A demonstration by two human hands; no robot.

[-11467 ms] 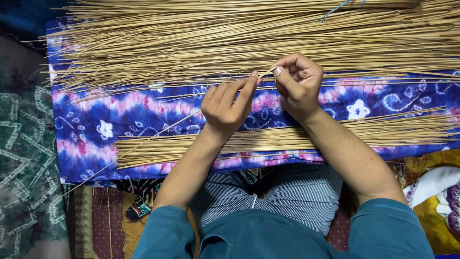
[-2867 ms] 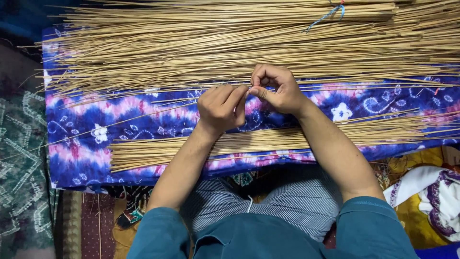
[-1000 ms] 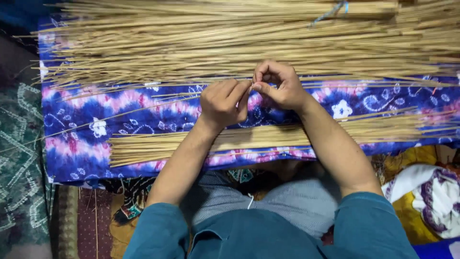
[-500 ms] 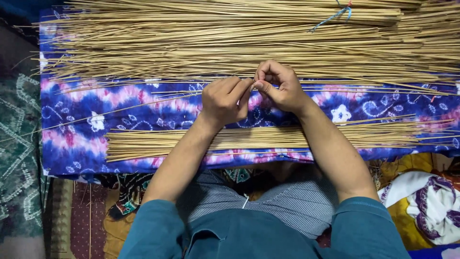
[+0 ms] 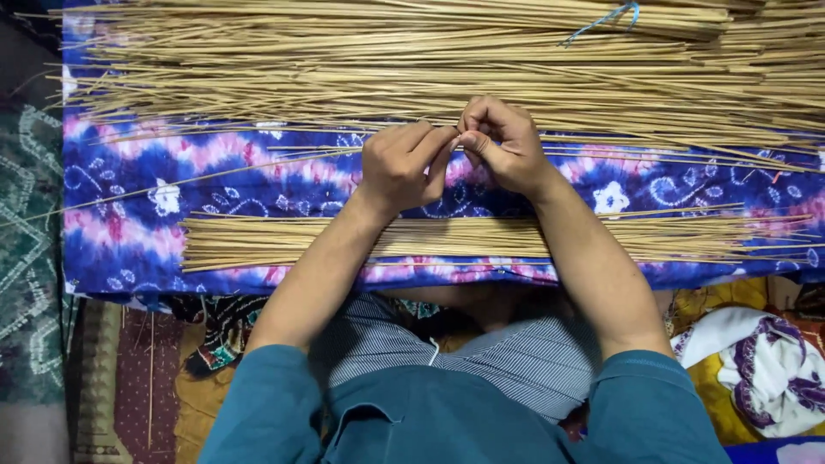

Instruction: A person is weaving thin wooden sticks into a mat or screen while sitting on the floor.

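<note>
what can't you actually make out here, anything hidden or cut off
- Head view: where the left hand and right hand meet, the fingers cover whatever they pinch.
- The big stick pile runs off the top and right edges; its far ends are unseen.
- The smaller stick bundle is partly covered by both forearms.
- The blue string is too thin to tell what it ties.
</note>
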